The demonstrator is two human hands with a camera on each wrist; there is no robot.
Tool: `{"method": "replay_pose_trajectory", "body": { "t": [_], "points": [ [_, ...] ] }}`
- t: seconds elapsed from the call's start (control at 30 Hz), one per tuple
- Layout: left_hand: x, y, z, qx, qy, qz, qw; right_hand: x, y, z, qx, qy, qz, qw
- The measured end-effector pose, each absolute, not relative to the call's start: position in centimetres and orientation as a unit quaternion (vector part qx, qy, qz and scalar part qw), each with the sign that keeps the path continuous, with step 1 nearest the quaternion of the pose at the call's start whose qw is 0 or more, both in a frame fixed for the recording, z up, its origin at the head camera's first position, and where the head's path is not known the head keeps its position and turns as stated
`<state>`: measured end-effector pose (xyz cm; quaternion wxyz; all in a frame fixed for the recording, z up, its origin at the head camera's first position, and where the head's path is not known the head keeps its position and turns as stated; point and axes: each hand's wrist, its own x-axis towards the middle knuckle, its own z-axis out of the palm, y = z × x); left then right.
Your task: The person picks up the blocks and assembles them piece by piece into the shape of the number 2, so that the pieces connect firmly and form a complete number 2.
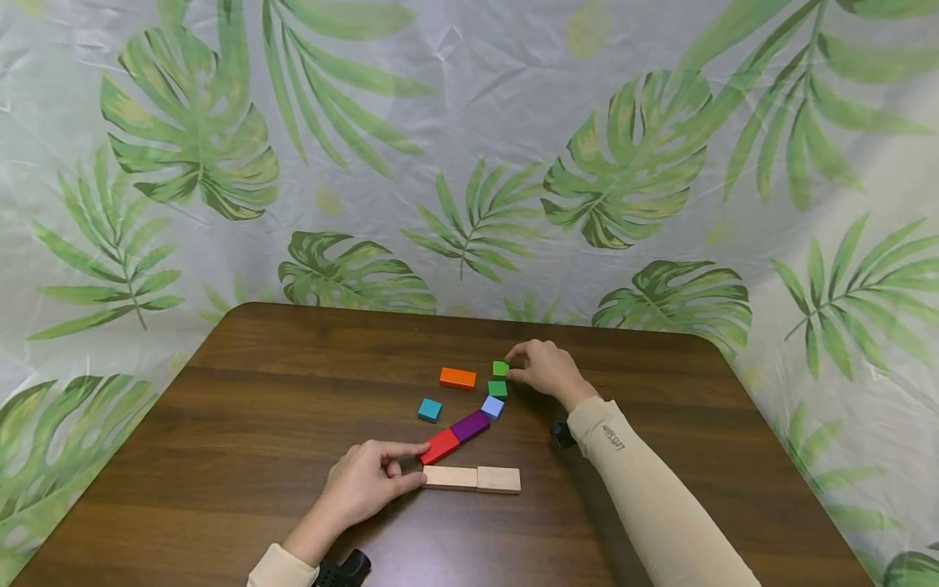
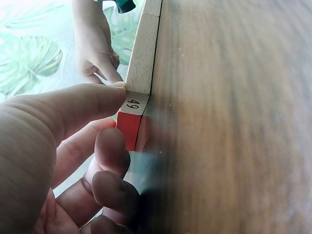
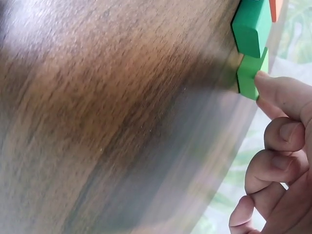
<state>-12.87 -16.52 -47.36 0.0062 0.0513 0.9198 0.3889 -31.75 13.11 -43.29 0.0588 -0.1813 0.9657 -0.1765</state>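
Observation:
My right hand [image 1: 546, 371] pinches a light green block [image 3: 247, 78] between thumb and index finger. The block rests on the table just behind a darker green block [image 1: 497, 389]. A light blue block [image 1: 492, 408], a purple block [image 1: 470, 425] and a red block [image 1: 440, 446] continue the line toward my left hand [image 1: 367, 481]. That hand's index finger touches the red block's left end. Its thumb touches the left end of a plain wooden block [image 1: 450, 478], which lies end to end with a second wooden block [image 1: 499, 479].
An orange block [image 1: 458, 377] and a teal block [image 1: 429, 409] lie separately, left of the green blocks. All of them are on a dark brown wooden table [image 1: 293, 367]. Behind it hangs a leaf-patterned curtain [image 1: 484, 106].

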Motion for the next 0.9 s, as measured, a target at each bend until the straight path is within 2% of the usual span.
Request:
{"method": "replay_pose_trajectory", "body": {
  "t": [0.53, 0.9],
  "points": [
    [-12.9, -16.5, -47.3, 0.051, 0.92, 0.389, 0.007, -31.7, 11.6, -43.1, -0.201, 0.966, -0.153, 0.054],
    [-12.9, -16.5, -47.2, 0.05, 0.919, 0.391, 0.01, -31.3, 11.1, -42.8, -0.217, 0.961, -0.156, 0.07]
  ]
}}
